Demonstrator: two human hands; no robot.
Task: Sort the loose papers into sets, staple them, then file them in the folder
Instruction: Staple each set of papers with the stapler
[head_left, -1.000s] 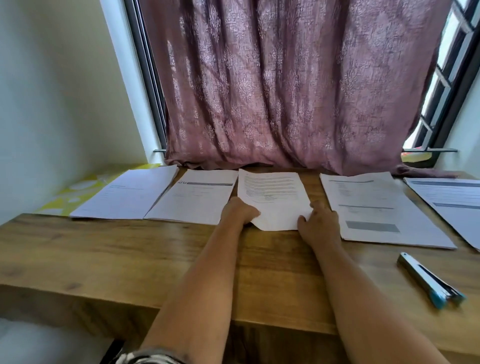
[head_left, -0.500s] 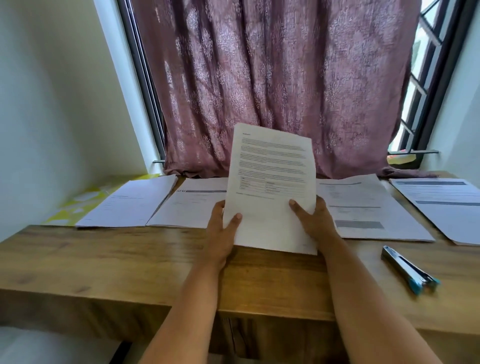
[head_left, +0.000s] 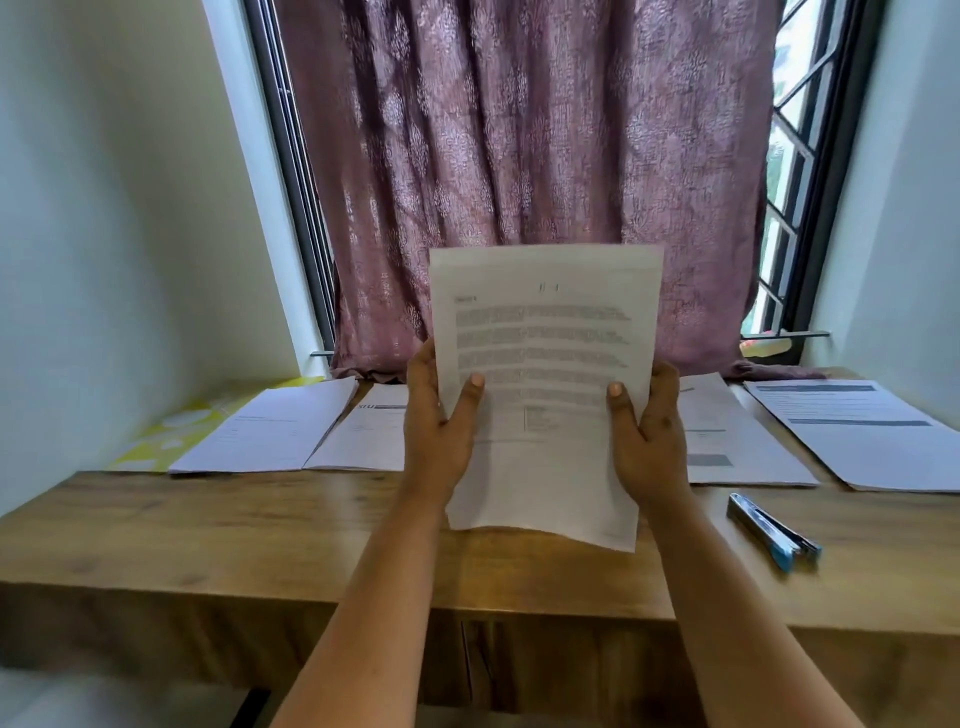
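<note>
The second sheet from the left (head_left: 371, 431), at ten o'clock on the desk, shows a bold heading, apparently "SIU". All other print on the papers is too blurred to read.

A room at home: a wooden table (head_left: 260, 525) set against a barred window (head_left: 784, 171) with a mauve curtain (head_left: 519, 156).

Wooden desk (head_left: 260, 525): brown grain top, front edge below both forearms, spans full width under hands. Mauve patterned curtain (head_left: 519, 156): hangs in folds beyond hands, hem bunched on desk's far edge. Dark window frame (head_left: 291, 171): up-left of left hand, beside curtain. Window grille (head_left: 795, 156): up-right of right hand, daylight behind. White wall (head_left: 104, 234): far left of left hand; second white wall far right.
</note>
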